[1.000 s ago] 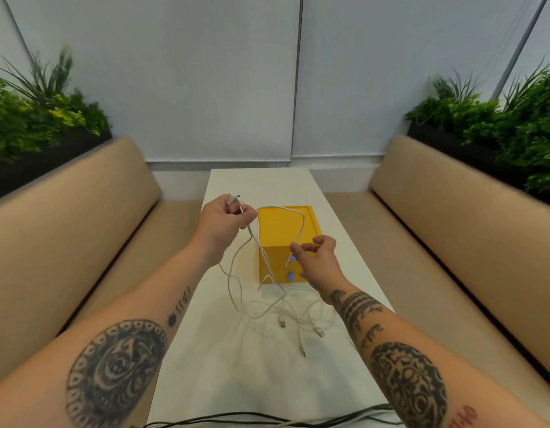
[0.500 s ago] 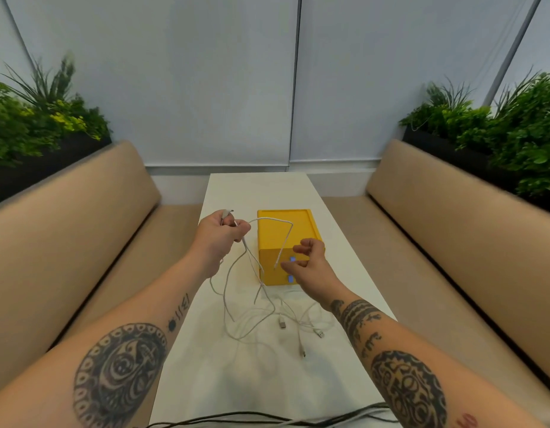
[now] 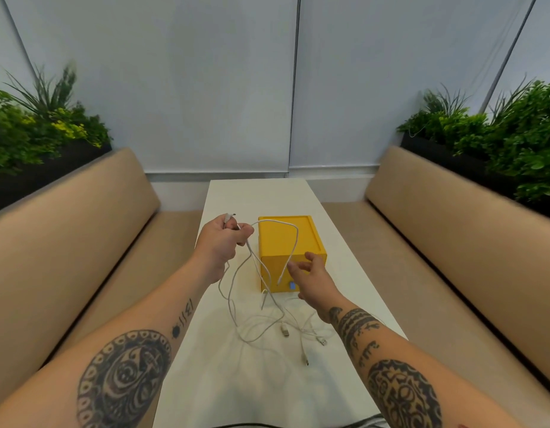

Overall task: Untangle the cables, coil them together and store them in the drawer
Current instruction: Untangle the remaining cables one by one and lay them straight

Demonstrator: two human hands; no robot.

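Observation:
Several thin white cables (image 3: 269, 327) lie tangled on the white table (image 3: 236, 381), their plugs spread toward me. My left hand (image 3: 221, 244) is raised above the table and grips some of them near one end, a plug sticking out above the fist. One cable arcs from that fist over to the right and hangs down, its free end dangling in front of the yellow drawer box (image 3: 287, 242). My right hand (image 3: 309, 274) hovers by the box's front with fingers spread, close to the dangling end and holding nothing. The box's drawer is closed, with a small blue knob.
Tan padded benches (image 3: 82, 242) run along both sides of the narrow table. Planters with green foliage (image 3: 36, 131) stand behind each bench. Dark cables cross the table's near edge (image 3: 252, 424) at the bottom of the view.
My right hand let go of the cable loop and spread its fingers, dropping toward the box front. The released end now dangles. My left hand keeps its grip.

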